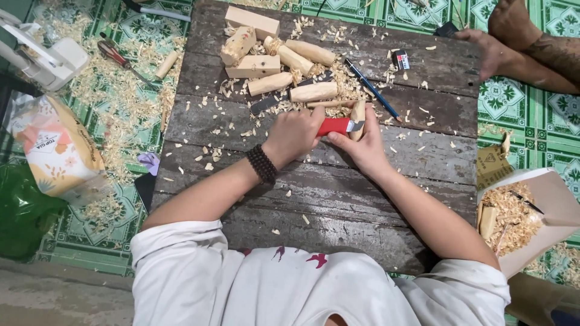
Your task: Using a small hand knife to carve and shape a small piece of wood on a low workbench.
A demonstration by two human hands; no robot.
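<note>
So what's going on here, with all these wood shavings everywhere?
A person is whittling over a dark wooden board. The left hand grips a red-handled knife, with its blade against a small pale wood piece held in the right hand. Roughly carved wooden blanks and a blue pencil lie beyond, amid shavings. Another person's hand rests at the board's far right corner.

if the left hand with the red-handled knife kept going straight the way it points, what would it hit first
The left hand points its red-handled knife rightward, so it would first meet the small pale carved wood piece held in the right hand. The blade already looks to be against it, though contact is hard to confirm.
</note>
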